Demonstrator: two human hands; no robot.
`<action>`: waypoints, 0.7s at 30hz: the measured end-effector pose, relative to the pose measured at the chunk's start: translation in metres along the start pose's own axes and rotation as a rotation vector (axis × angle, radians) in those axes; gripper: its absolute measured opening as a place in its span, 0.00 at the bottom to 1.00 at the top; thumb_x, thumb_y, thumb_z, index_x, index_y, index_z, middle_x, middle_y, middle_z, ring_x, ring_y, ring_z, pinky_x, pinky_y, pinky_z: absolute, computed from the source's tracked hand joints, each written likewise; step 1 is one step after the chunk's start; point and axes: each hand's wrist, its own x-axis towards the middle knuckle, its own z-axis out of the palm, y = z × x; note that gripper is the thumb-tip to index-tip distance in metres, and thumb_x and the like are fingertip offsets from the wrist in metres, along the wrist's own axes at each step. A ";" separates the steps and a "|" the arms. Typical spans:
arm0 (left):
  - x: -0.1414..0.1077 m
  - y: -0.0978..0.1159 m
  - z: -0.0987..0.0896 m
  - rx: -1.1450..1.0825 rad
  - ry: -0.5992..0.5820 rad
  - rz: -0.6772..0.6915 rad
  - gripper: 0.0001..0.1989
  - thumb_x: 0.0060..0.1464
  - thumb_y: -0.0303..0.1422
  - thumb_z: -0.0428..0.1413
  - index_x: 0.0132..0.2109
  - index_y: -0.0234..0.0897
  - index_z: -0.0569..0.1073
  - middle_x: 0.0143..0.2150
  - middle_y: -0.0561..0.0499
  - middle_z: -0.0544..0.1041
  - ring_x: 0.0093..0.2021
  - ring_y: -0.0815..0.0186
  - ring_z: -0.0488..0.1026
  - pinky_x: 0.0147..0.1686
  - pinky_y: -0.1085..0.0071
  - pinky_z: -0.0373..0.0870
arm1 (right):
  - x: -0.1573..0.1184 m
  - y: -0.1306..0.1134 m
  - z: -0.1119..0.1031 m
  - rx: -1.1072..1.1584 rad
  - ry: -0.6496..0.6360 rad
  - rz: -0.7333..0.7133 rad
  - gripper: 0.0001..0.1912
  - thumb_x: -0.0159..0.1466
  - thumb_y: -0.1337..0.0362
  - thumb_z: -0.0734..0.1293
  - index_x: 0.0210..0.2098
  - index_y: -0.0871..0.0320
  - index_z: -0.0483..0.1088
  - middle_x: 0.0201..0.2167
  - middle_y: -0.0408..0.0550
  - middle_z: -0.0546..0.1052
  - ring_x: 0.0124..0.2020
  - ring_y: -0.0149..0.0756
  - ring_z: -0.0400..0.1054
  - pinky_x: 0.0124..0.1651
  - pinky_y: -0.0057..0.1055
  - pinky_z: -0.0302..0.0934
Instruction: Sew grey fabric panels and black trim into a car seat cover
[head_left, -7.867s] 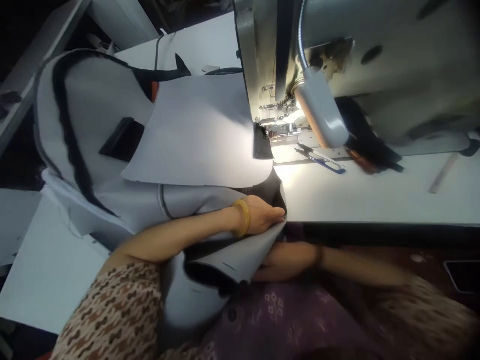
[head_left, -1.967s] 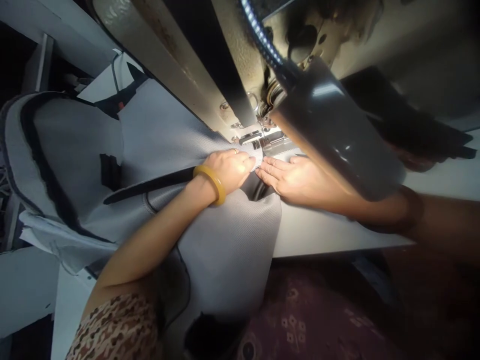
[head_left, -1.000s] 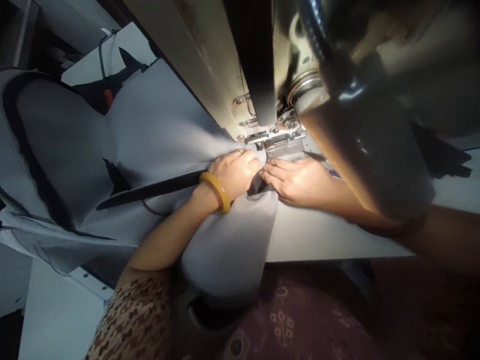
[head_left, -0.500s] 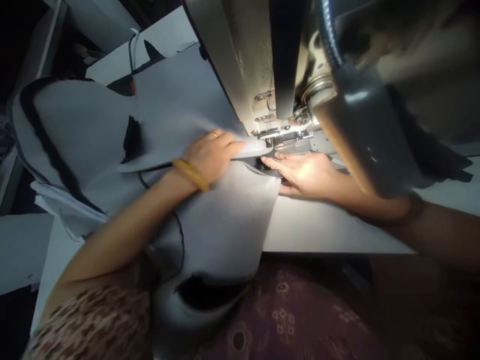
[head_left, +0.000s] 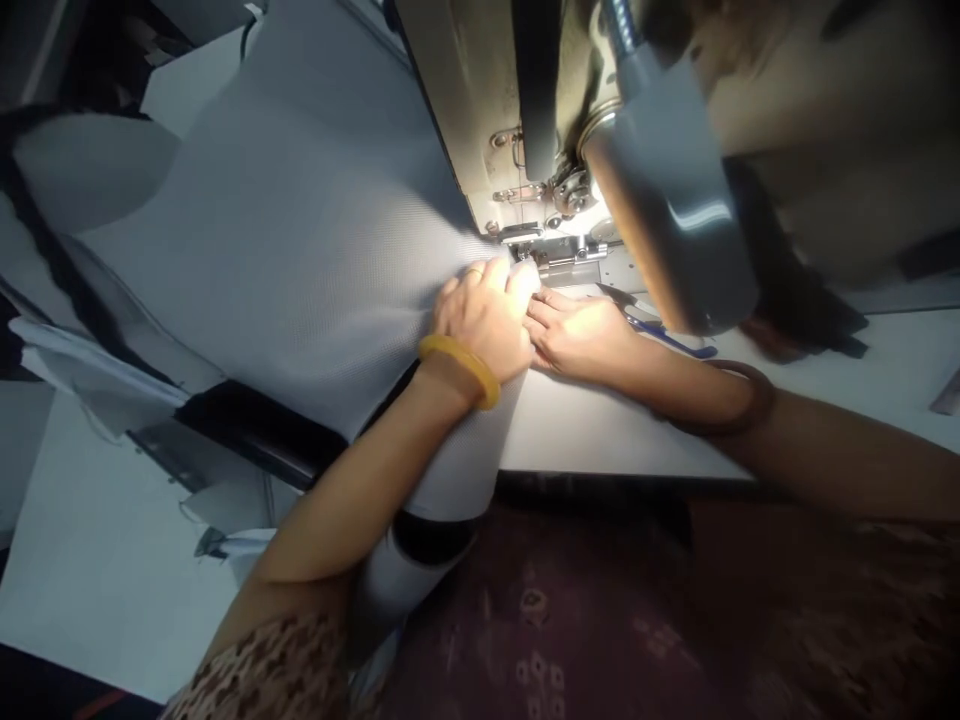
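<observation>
- Half a second ago the left hand was lifting the top layer of the grey fabric near the needle; now that layer lies flat and spread wide across the desk, and the hand rests on it, palm down, fingers curled over the edge.
- The right hand has closed in beside it, flat on the desk, fingertips touching the same fabric edge just before the presser foot.
- Judged from this, the layers look lined up and pinned under both hands at the foot of the sewing machine; whether the edge is already beneath the foot is hard to tell in the glare.
- A yellow bangle sits on the left wrist and a dark one on the right.
- The machine's lamp lights a small patch; the desk is pale and smooth, with blue-handled snips just behind the right hand.
- The fabric's black trim hangs over the near desk edge; the room beyond is dark.
</observation>
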 end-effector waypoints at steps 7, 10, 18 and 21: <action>0.014 -0.051 0.015 0.044 -0.147 0.066 0.19 0.59 0.31 0.47 0.55 0.50 0.70 0.35 0.49 0.77 0.37 0.59 0.72 0.33 0.66 0.62 | -0.002 -0.001 -0.002 0.022 0.016 0.032 0.23 0.69 0.62 0.50 0.53 0.70 0.66 0.50 0.61 0.71 0.54 0.50 0.62 0.47 0.43 0.61; 0.019 -0.065 0.020 0.078 -0.145 0.250 0.20 0.58 0.27 0.44 0.51 0.48 0.73 0.34 0.49 0.76 0.38 0.59 0.71 0.33 0.67 0.61 | 0.001 -0.004 -0.002 -0.003 0.012 0.056 0.22 0.70 0.62 0.51 0.50 0.69 0.68 0.48 0.61 0.72 0.52 0.50 0.64 0.48 0.43 0.61; 0.025 -0.072 0.025 0.063 -0.048 0.447 0.17 0.61 0.29 0.43 0.45 0.44 0.76 0.36 0.48 0.72 0.37 0.62 0.70 0.29 0.70 0.61 | -0.001 -0.013 0.020 -0.160 0.231 0.063 0.16 0.66 0.71 0.55 0.49 0.68 0.68 0.49 0.61 0.72 0.54 0.49 0.63 0.48 0.42 0.60; 0.025 -0.069 0.024 0.040 -0.048 0.426 0.17 0.60 0.29 0.44 0.46 0.44 0.76 0.35 0.49 0.73 0.36 0.63 0.70 0.29 0.70 0.62 | -0.002 -0.013 0.022 -0.182 0.255 0.072 0.15 0.66 0.71 0.55 0.49 0.67 0.68 0.48 0.60 0.72 0.53 0.48 0.63 0.48 0.41 0.59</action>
